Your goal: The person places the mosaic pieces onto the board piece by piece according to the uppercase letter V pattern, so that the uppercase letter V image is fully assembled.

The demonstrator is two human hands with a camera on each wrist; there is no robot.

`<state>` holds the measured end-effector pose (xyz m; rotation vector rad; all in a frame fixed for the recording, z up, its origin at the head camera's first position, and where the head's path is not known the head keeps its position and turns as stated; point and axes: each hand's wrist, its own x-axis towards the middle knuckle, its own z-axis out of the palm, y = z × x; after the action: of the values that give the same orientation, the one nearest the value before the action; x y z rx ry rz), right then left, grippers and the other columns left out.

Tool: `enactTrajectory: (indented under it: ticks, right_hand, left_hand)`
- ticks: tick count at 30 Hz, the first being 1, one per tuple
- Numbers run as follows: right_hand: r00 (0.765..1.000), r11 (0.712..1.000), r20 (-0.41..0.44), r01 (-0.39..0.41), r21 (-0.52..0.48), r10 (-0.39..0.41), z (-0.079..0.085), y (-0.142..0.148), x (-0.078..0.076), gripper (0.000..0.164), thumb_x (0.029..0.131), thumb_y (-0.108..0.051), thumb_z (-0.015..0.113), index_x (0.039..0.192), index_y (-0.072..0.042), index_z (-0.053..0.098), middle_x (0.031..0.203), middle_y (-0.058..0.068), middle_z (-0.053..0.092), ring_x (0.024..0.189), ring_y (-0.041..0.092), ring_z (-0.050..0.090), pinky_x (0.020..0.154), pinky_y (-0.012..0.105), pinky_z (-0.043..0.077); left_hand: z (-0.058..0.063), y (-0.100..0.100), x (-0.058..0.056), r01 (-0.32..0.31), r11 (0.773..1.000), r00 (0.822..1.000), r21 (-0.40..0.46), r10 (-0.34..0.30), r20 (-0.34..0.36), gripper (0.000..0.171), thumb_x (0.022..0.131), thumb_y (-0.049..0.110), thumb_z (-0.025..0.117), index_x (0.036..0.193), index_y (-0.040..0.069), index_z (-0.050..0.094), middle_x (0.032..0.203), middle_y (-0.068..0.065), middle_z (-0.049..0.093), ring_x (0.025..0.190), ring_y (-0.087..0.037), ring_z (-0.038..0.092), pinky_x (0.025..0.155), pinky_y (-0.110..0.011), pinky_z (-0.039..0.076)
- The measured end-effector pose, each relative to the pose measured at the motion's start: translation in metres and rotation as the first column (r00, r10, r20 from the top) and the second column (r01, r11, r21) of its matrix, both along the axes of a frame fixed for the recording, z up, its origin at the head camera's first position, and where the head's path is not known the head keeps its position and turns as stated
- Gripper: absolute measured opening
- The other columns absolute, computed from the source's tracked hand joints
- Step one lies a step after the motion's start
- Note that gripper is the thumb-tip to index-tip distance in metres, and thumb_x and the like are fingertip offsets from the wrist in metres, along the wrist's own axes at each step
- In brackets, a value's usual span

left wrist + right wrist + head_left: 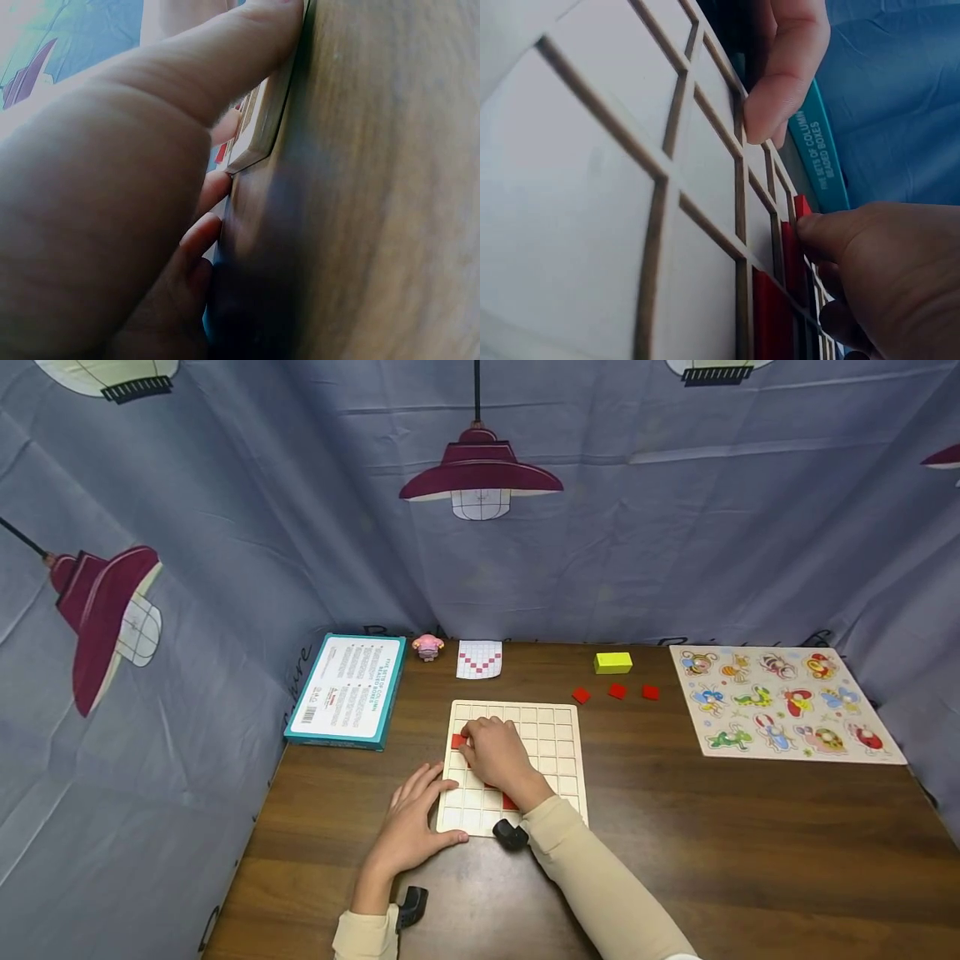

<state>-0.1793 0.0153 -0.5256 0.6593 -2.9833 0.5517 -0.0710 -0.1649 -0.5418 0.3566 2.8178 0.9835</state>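
Observation:
A light wooden grid board lies on the table with red square tiles on it, one of them a red tile close to my right wrist. My right hand reaches over the upper left of the board and pinches another red tile at the leftmost column. In the right wrist view the thumb sits against that tile, while two more red tiles are in nearer cells. My left hand lies spread at the board's lower left corner, thumb by the front edge and fingers along the left side.
Behind the board stand a small pink figure, a card with a red V pattern and a yellow block. Three loose red tiles lie right of centre. A teal box is left, an insect puzzle board right.

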Motion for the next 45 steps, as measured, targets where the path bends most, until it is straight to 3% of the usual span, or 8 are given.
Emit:
enactTrajectory:
  ticks: [9, 15, 21, 26, 33, 40, 45]
  right_hand:
    - [1.000, 1.000, -0.014, 0.016, 0.018, -0.016, 0.004, 0.004, 0.000, 0.023, 0.094, -0.032, 0.074, 0.109, -0.015, 0.074, 0.095, 0.000, 0.075, 0.089, 0.021, 0.068, 0.084, 0.043, 0.052]
    - [0.996, 0.991, 0.089, 0.036, -0.130, -0.025, 0.007, 0.019, -0.001, 0.027, 0.094, -0.034, 0.073, 0.112, -0.014, 0.075, 0.085, -0.004, 0.064, 0.084, 0.016, 0.059, 0.085, 0.041, 0.049]
    - [0.990, 0.939, 0.121, 0.108, -0.327, -0.072, 0.008, 0.070, -0.015, 0.030, 0.095, -0.030, 0.073, 0.116, -0.008, 0.073, 0.089, -0.002, 0.066, 0.081, 0.015, 0.057, 0.078, 0.033, 0.049]
    - [0.972, 0.887, 0.166, 0.219, -0.406, -0.164, 0.004, 0.134, -0.024, 0.033, 0.097, -0.027, 0.072, 0.120, -0.004, 0.071, 0.094, 0.005, 0.066, 0.082, 0.018, 0.057, 0.075, 0.030, 0.047]
    - [0.948, 0.865, 0.170, 0.316, -0.391, -0.269, -0.016, 0.197, -0.033, 0.037, 0.099, -0.027, 0.069, 0.126, -0.003, 0.066, 0.101, 0.011, 0.063, 0.088, 0.022, 0.056, 0.080, 0.037, 0.048]
    - [0.939, 0.858, 0.144, 0.344, -0.382, -0.313, -0.031, 0.199, -0.040, 0.040, 0.098, -0.025, 0.071, 0.129, 0.000, 0.063, 0.107, 0.016, 0.063, 0.094, 0.031, 0.061, 0.087, 0.048, 0.052]
    - [0.919, 0.877, 0.117, 0.395, -0.275, -0.377, -0.032, 0.195, -0.046, 0.046, 0.099, -0.037, 0.067, 0.132, -0.004, 0.063, 0.110, 0.013, 0.065, 0.105, 0.036, 0.063, 0.093, 0.055, 0.051]
  left_hand:
    - [0.000, 0.001, -0.002, 0.000, 1.000, 1.000, 0.012, 0.000, 0.000, 0.075, 0.073, 0.055, 0.087, 0.137, 0.025, 0.060, 0.166, -0.001, 0.035, 0.157, -0.031, 0.022, 0.122, -0.065, 0.020]
    - [-0.002, 0.000, -0.001, -0.006, 1.000, 1.000, 0.009, 0.006, 0.004, 0.075, 0.073, 0.054, 0.087, 0.137, 0.025, 0.060, 0.166, -0.001, 0.035, 0.157, -0.031, 0.022, 0.122, -0.066, 0.020]
    - [-0.001, 0.001, -0.001, -0.015, 1.000, 1.000, 0.022, 0.015, 0.004, 0.075, 0.074, 0.051, 0.088, 0.137, 0.024, 0.060, 0.166, -0.002, 0.035, 0.157, -0.032, 0.021, 0.122, -0.066, 0.019]
    - [0.000, 0.002, 0.000, -0.016, 0.999, 1.000, 0.028, 0.015, 0.011, 0.075, 0.073, 0.049, 0.089, 0.137, 0.024, 0.060, 0.166, -0.004, 0.035, 0.157, -0.032, 0.021, 0.122, -0.066, 0.018]
    - [0.000, 0.001, 0.001, -0.011, 0.999, 1.000, 0.041, 0.011, 0.018, 0.075, 0.074, 0.051, 0.088, 0.138, 0.025, 0.059, 0.166, -0.004, 0.035, 0.157, -0.032, 0.021, 0.121, -0.067, 0.017]
    - [0.002, 0.000, -0.001, -0.005, 1.000, 1.000, 0.022, 0.005, 0.008, 0.075, 0.073, 0.053, 0.088, 0.137, 0.024, 0.060, 0.166, -0.002, 0.035, 0.157, -0.032, 0.022, 0.121, -0.067, 0.018]
    - [-0.001, 0.002, -0.001, -0.009, 1.000, 1.000, 0.010, 0.008, 0.024, 0.076, 0.073, 0.055, 0.087, 0.138, 0.025, 0.059, 0.166, -0.002, 0.035, 0.158, -0.031, 0.021, 0.121, -0.067, 0.018]
